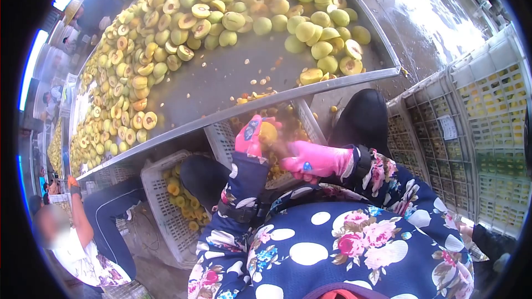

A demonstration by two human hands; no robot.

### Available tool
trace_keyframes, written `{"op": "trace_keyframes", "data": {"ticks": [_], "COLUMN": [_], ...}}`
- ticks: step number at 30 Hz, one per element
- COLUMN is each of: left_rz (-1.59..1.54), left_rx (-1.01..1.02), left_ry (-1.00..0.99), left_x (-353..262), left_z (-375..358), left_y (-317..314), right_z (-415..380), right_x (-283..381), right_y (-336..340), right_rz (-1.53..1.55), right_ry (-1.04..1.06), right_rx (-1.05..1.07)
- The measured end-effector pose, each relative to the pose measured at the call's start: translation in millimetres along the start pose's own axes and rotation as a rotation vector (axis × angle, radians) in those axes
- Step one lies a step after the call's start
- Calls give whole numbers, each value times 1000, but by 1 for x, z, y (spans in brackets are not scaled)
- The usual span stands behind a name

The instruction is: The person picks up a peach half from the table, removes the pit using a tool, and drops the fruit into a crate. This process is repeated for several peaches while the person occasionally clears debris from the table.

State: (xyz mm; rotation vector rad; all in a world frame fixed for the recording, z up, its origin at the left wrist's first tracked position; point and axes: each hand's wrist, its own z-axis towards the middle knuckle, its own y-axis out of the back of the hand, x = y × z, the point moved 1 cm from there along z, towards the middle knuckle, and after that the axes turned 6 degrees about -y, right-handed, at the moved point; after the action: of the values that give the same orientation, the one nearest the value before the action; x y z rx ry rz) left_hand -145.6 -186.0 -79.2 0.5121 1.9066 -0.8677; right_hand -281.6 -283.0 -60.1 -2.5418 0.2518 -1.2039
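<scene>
My left hand (249,137), in a pink glove with a grey-blue patch, is closed around a yellow peach (268,132). Close on its right, my right hand (320,159) in a matching glove has its fingers curled in. Motion blur between the hands hides what the right one grips, if anything. Both are above a white plastic crate (317,126) between my knees, with yellow fruit pieces (275,170) in it. Just beyond, the metal table (219,86) bears a large heap of halved yellow-green peaches (233,21), many with brown centres showing, and scattered pits.
The table's raised metal rim (244,115) runs between me and the heap. At my left stands another crate (162,210) of yellow fruit; stacked crates (487,127) rise at my right. A co-worker (83,243) sits at the lower left, one gloved hand at the table edge.
</scene>
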Motion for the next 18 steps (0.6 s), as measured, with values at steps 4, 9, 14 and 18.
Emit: {"op": "trace_keyframes", "data": {"ticks": [4,9,14,18], "left_rz": [-160,-523,-534,349], "left_rx": [-163,-273,-194,-686], "left_ry": [-60,56,-136,-194], "left_x": [3,5,-21,-80], "left_z": [-10,-12,-32,-51], "left_y": [-9,20,117,244], "right_z": [4,14,25,61], "right_x": [-11,-10,-7,-50], "right_y": [-11,-16,-16,7], "right_rz": [437,455,202,-667], "right_ry": [93,115,27,122], "right_rx": [309,499,430,-7]}}
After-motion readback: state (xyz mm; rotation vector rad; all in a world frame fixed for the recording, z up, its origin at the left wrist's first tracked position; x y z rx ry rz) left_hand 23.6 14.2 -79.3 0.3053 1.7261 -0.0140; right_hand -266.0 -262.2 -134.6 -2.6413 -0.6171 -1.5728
